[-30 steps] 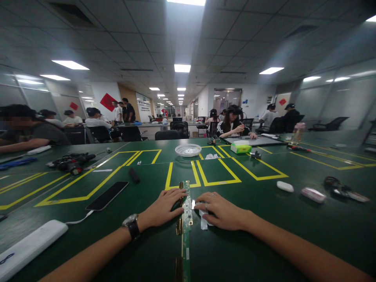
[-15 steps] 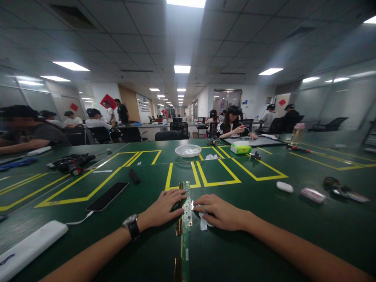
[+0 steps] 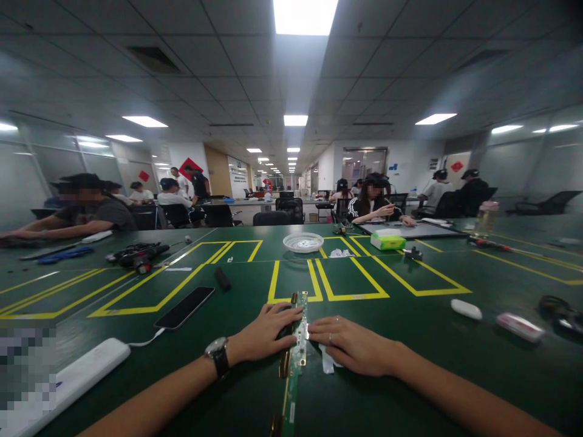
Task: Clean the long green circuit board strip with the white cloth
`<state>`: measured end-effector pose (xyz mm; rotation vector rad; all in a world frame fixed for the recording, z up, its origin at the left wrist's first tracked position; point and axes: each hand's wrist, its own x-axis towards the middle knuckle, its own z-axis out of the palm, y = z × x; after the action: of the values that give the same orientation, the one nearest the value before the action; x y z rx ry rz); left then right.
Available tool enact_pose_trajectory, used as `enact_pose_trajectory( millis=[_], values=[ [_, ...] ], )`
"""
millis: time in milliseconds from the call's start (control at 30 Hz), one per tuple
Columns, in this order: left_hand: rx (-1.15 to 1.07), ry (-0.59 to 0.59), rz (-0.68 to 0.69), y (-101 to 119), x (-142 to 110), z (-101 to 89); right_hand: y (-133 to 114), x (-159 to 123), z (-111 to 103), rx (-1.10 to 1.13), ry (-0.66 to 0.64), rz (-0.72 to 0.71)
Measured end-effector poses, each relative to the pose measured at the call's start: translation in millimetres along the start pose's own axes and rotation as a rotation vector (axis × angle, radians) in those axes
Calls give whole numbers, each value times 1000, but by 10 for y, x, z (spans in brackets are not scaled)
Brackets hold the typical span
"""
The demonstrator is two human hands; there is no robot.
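A long, narrow green circuit board [image 3: 291, 388] with brown-gold flexible strips along its left side lies lengthwise on the green table. My left hand [image 3: 268, 331], a watch on its wrist, rests with fingers spread, the tips and thumb on the board's upper part. On the other side my right hand [image 3: 350, 343] has its fingers pressed together, tips at the board's right edge. Something small and silvery is at those fingertips; its kind cannot be made out. A crumpled white piece [image 3: 328, 362], paper or tissue, sticks out from under the right hand.
A phone [image 3: 185, 308] is cabled to a white power strip [image 3: 91, 379] on the left. Farther off are a white plastic basket [image 3: 303, 244], a green tissue pack [image 3: 387, 242] and a power drill [image 3: 141, 258]. A white case [image 3: 466, 309] lies right. Co-workers sit around.
The camera view has tilted up and turned slightly left, so everything appears lower and farther right. Both hands remain at the board, their poses little changed.
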<state>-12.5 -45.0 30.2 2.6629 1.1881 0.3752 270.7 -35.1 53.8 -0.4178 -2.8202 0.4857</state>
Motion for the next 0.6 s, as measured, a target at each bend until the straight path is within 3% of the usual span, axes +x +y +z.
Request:
enact_pose_trajectory(
  millis=[467,600],
  values=[
    [-18,29,5,8,-13,11,4,59,-11,80,9,-2],
    [-19,33,24,37,-4,-2,31,95,33,53,67,17]
  ],
)
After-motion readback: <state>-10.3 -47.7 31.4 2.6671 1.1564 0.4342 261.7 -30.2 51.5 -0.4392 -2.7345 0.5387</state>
